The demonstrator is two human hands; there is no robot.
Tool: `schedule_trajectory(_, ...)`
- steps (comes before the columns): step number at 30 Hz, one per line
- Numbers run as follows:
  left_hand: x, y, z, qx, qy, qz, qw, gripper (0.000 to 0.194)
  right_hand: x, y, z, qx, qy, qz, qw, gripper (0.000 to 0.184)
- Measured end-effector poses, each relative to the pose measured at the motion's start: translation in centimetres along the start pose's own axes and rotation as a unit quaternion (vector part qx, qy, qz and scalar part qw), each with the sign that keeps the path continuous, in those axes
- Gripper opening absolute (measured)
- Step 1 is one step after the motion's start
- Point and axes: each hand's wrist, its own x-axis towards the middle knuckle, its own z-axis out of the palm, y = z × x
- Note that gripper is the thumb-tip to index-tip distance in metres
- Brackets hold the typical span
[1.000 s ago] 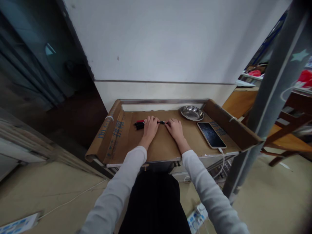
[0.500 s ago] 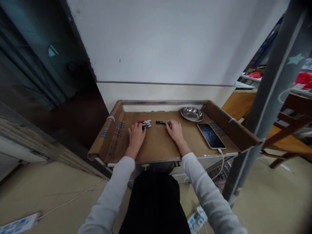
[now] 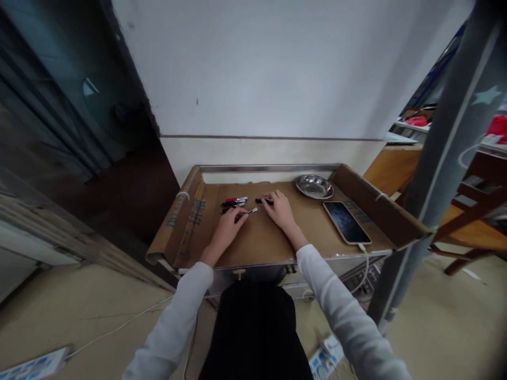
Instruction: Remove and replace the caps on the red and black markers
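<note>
My left hand (image 3: 231,224) is closed on a black pen (image 3: 252,211), whose pale silvery end points right and slightly away from me. Just beyond it, a red pen (image 3: 233,200) and several dark pens with silvery ends lie side by side on the cardboard. My right hand (image 3: 279,209) rests on the cardboard with its fingers curled. Its thumb and fingertips are on short black pieces (image 3: 260,200) that look like pen caps; the fingers hide part of them.
Brown cardboard (image 3: 253,245) lines the tabletop, with raised flaps at both sides. A shiny metal bowl (image 3: 315,186) stands at the back right. In front of it lies a phone (image 3: 347,222) with a white cable (image 3: 365,269) hanging over the edge. A grey post (image 3: 425,184) rises at the right.
My left hand has drawn one pen away from the group, toward me and to the right. The right hand stays by the black pieces, its fingers shifted a little over them.
</note>
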Motion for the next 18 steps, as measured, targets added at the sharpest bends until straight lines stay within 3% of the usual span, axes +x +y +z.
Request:
schedule_trajectory(2,0.8,0.7,0.3,-0.051,0.001,0.017,0.999,0.018,-0.4,-0.6,-0.2,0.154,0.024,0.038,0.987,0.029)
schedule_trajectory(4,1.7,1.8,0.7,-0.053,0.020,0.038,0.998,0.016,-0.7,-1.3,-0.3,0.326,0.000,0.104,0.940,0.029)
schedule_trajectory(6,2.7,3.0,1.1,-0.064,0.063,0.043,0.995,0.015,-0.8,-1.8,-0.4,0.482,-0.044,0.177,0.857,0.024)
schedule_trajectory(9,4.0,4.6,1.8,-0.113,0.176,0.018,0.978,0.027,-0.5,-2.0,-0.5,0.634,-0.085,0.257,0.725,0.011)
schedule_trajectory(11,4.5,5.4,2.2,-0.134,0.191,0.029,0.972,0.027,-0.1,-1.7,-0.5,0.678,-0.089,0.291,0.670,0.006)
schedule_trajectory(15,4.7,5.6,2.5,-0.157,0.146,0.055,0.975,0.020,0.0,-0.5,-0.8,0.705,-0.111,0.329,0.618,0.015)
schedule_trajectory(18,4.7,4.5,2.3,-0.228,0.196,-0.010,0.954,0.021,-0.6,0.4,-1.3,0.724,-0.153,0.321,0.591,0.015)
